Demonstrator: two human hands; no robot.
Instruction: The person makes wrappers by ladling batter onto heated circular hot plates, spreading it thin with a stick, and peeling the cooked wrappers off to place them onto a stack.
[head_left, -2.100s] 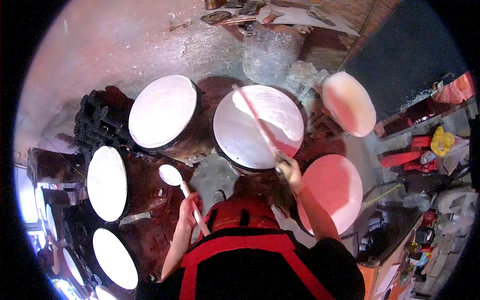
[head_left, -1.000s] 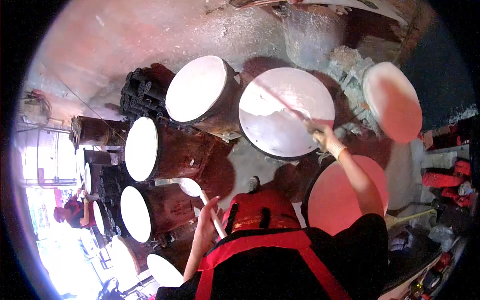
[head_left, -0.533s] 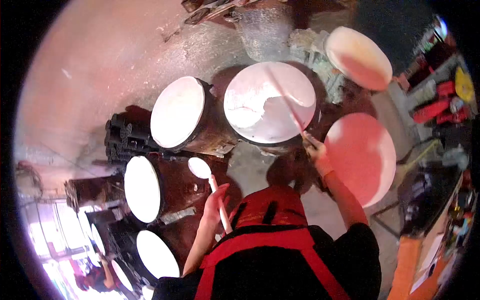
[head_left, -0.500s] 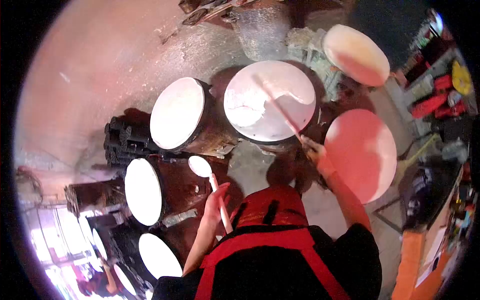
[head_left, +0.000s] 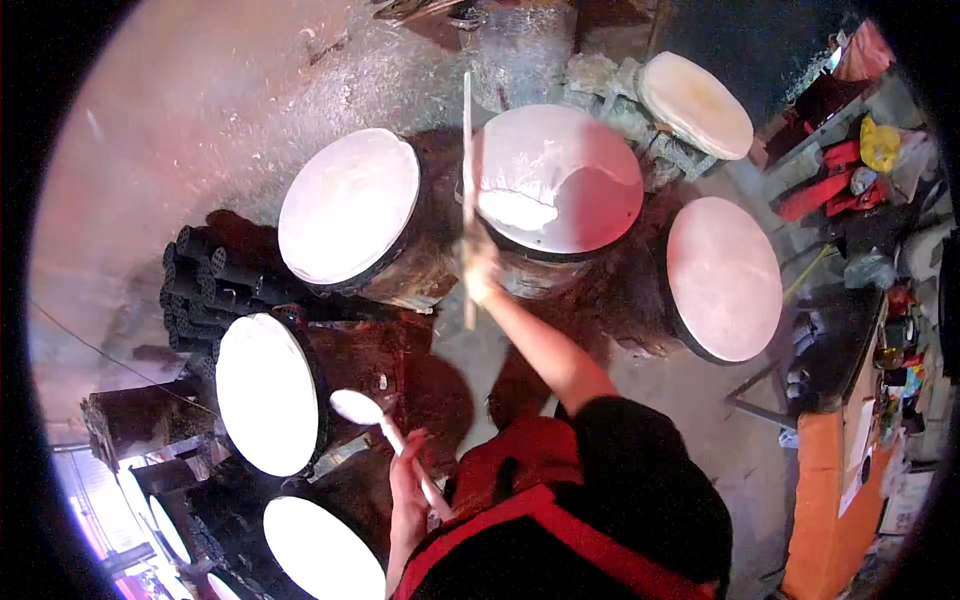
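The right grip [head_left: 478, 266] was closed round the stick [head_left: 468, 145] toward its lower end, a short tail of it showing below. The stick's long axis ran almost straight up the view, along the left rim of the middle griddle [head_left: 570, 140]. So that griddle lay to the right of the stick, its surface just ahead of the right grip, which was much the nearer of the two. Whether the stick touched the rim or passed above it could not fairly be told, as the right grip was blurred.

The left grip [head_left: 405, 475] was curled loosely round the handle of the ladle [head_left: 357, 407], low and to the left. The ladle slanted, its bowl to the upper left (well apart from the middle griddle).

A white patch [head_left: 518, 210] showed on the near left part of the middle griddle. The left griddle [head_left: 350, 205] stood on the other side of the stick, the right griddle [head_left: 725, 280] to the far side of the middle one, and black briquettes [head_left: 205, 285] were piled near the left griddle.
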